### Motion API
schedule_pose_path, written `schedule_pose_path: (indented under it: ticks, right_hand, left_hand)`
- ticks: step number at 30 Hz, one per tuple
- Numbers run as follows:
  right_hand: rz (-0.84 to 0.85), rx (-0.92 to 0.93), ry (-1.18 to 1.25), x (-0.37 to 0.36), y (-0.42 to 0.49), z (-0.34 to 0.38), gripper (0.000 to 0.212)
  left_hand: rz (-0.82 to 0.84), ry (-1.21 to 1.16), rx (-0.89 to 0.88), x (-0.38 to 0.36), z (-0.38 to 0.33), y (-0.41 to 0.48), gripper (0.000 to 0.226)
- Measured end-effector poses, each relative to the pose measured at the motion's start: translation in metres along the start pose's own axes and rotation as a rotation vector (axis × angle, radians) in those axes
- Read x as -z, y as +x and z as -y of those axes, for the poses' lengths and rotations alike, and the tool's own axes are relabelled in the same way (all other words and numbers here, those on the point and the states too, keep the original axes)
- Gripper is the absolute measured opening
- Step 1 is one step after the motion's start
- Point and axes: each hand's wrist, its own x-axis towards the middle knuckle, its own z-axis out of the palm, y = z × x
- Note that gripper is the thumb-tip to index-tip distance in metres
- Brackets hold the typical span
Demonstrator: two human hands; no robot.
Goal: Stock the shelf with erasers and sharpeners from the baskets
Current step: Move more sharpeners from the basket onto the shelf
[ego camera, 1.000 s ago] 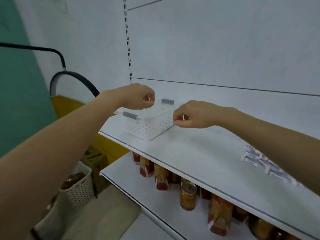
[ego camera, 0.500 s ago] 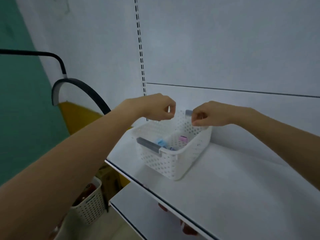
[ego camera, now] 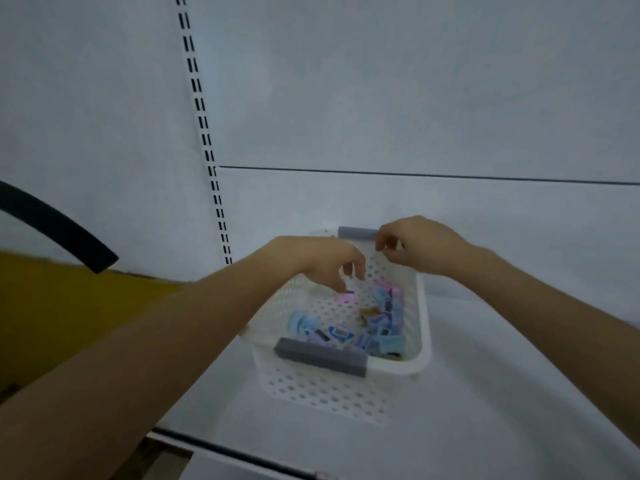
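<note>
A white perforated basket point(ego camera: 332, 396) with grey handles stands on the white shelf point(ego camera: 485, 410), close to the back panel. Inside it lie several small blue, purple and pink sharpeners point(ego camera: 382, 327), with one pink sharpener point(ego camera: 345, 298) apart at the far left. My left hand point(ego camera: 311, 261) hangs over the basket with its fingers curled loosely downward, the thumb tip just above the pink sharpener. My right hand point(ego camera: 420, 249) is at the basket's far rim beside the far grey handle point(ego camera: 356, 232), its fingertips pinching the rim.
The white back panel rises right behind the basket, with a slotted upright point(ego camera: 207, 147) at its left. A black curved bar point(ego camera: 59, 230) and a yellow wall strip point(ego camera: 52, 313) are to the left. The shelf's front edge point(ego camera: 235, 455) runs along the bottom.
The basket was set upright on the shelf, and my view moved closer over it. My left hand let go of the rim and dropped into the basket.
</note>
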Motion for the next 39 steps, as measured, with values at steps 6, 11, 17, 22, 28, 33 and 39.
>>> schedule_pose_path:
  ticks: [6,11,17,22,28,33,39]
  right_hand:
    - [-0.112,-0.136,0.071,-0.005,-0.009,0.007,0.024]
    - [-0.103,-0.184,0.056,-0.004,-0.011,0.012,0.026]
    - [-0.054,-0.204,0.019,-0.003,-0.008,0.013,0.027]
    - [-0.051,-0.199,0.034,-0.003,-0.009,0.013,0.027]
    - [-0.038,-0.181,0.056,-0.002,-0.011,0.013,0.027]
    - [-0.034,-0.172,0.065,-0.002,-0.012,0.012,0.027]
    - [-0.031,-0.153,0.08,-0.001,-0.013,0.011,0.027]
  left_hand:
    - [0.039,-0.003,-0.192,-0.012,0.001,0.015,0.063]
    - [0.1,0.001,-0.211,-0.013,0.003,0.028,0.065]
    - [0.114,0.084,-0.235,-0.023,0.002,0.037,0.056]
    - [0.059,0.074,-0.225,-0.023,0.005,0.035,0.032]
    - [0.05,0.009,-0.22,-0.022,0.005,0.031,0.051]
    - [-0.024,0.009,-0.166,-0.02,0.006,0.031,0.062]
    - [0.069,0.028,-0.132,-0.024,0.007,0.035,0.064]
